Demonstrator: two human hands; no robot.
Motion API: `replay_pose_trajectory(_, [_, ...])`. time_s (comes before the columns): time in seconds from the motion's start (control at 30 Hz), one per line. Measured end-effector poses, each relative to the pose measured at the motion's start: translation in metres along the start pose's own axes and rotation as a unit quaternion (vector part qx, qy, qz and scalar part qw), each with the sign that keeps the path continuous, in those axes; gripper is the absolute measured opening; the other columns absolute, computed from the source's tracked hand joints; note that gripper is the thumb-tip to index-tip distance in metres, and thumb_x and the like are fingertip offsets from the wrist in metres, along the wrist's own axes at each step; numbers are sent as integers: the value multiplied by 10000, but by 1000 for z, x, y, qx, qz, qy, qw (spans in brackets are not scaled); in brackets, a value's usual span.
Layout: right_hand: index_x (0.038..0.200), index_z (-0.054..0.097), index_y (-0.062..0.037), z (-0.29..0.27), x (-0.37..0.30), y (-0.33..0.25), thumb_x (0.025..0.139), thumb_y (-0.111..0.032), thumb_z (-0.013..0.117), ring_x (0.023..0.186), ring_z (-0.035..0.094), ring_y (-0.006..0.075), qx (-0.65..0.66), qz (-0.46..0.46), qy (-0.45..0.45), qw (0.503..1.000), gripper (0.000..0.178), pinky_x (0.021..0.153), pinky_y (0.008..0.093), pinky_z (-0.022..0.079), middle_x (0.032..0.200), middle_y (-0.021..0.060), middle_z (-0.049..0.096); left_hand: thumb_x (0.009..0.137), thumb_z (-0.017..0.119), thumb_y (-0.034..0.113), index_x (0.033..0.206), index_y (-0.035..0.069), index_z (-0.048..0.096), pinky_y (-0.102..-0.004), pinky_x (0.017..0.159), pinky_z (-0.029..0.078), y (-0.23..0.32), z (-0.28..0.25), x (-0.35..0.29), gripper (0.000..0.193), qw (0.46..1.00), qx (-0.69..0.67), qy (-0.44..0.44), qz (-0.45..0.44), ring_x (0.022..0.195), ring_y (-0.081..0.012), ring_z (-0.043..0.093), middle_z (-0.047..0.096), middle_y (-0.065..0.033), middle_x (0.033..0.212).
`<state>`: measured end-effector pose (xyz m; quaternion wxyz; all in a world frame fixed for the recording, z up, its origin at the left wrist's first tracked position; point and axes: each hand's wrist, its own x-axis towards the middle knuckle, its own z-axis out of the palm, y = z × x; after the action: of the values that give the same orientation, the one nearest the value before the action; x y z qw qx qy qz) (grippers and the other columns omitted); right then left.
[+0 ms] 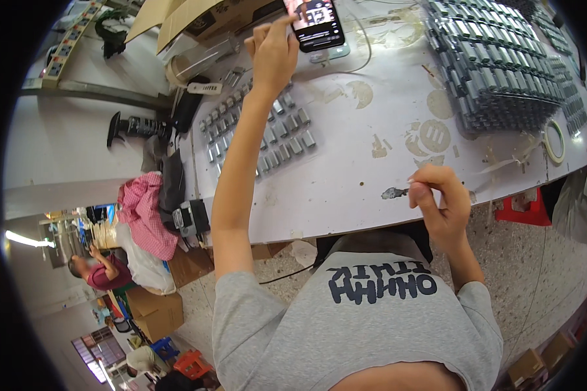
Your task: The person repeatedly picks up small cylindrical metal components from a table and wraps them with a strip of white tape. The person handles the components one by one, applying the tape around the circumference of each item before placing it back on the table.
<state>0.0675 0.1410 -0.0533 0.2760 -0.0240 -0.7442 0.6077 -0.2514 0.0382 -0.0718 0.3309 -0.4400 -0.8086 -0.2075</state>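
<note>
I see one black, flat, oblong phone with a lit screen (pixel 319 34) at the far side of the white table (pixel 346 153). Its long side runs away from the person, with the bottom end toward them and the top leaning a bit left, cut off by my view. The left hand (pixel 274 55) has bent fingers, with one poking out at the screen; I can't tell if it touches. The right hand (pixel 442 202) is near the front edge, thumb and finger close together, and I can't tell if they pinch anything. I count one clear plastic tray of small grey metal blocks (pixel 284 127), partly under the left arm, one tall stack of filled trays (pixel 502 72), and one pale green tape ring (pixel 562 144).
</note>
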Motion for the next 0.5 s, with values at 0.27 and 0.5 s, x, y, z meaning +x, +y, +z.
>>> replay_pose_trajectory(0.27, [897,530,7,8,-1,-2,825,-10,517,537,499,89,13,33,-49,998,75,480,202,365,658,50,547,784,557,233,974,140,589,-386,805,358,-59,-50,-43,214,977,32,-200,-70,897,-268,491,580,-68,910])
replay_pose_trajectory(0.5, [968,532,-2,11,8,-10,800,32,517,551,526,130,-55,49,-122,990,172,512,224,416,700,70,582,758,597,248,940,111,596,-353,787,402,-50,-67,-66,228,949,4,-310,-48,912,-258,491,573,-74,898])
